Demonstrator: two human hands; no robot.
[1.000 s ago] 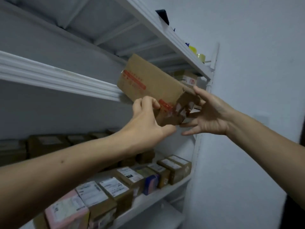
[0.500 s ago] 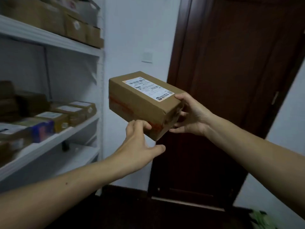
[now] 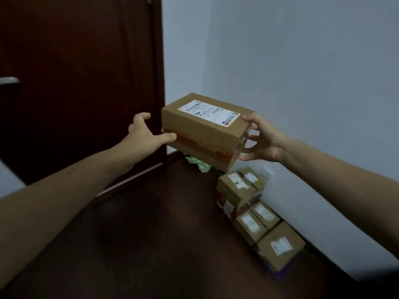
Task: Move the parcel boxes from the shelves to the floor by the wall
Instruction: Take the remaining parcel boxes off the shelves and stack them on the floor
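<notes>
Both hands, left hand (image 3: 144, 133) and right hand (image 3: 263, 140), clasp the parcel box (image 3: 205, 132) between them.

Matt brown cardboard with a glossy paper label (image 3: 209, 112) is seen on the parcel box (image 3: 205, 130); the door (image 3: 82, 78) is dark polished wood.

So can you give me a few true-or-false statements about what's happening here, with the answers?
1. Both hands, left hand and right hand, hold the box. True.
2. The box rests on the floor. False: it is held in the air above the floor.
3. A white label is on the box's top. True.
4. No parcels lie by the wall. False: a row of parcels sits along the wall.
5. The door is white. False: it is dark brown.
</notes>
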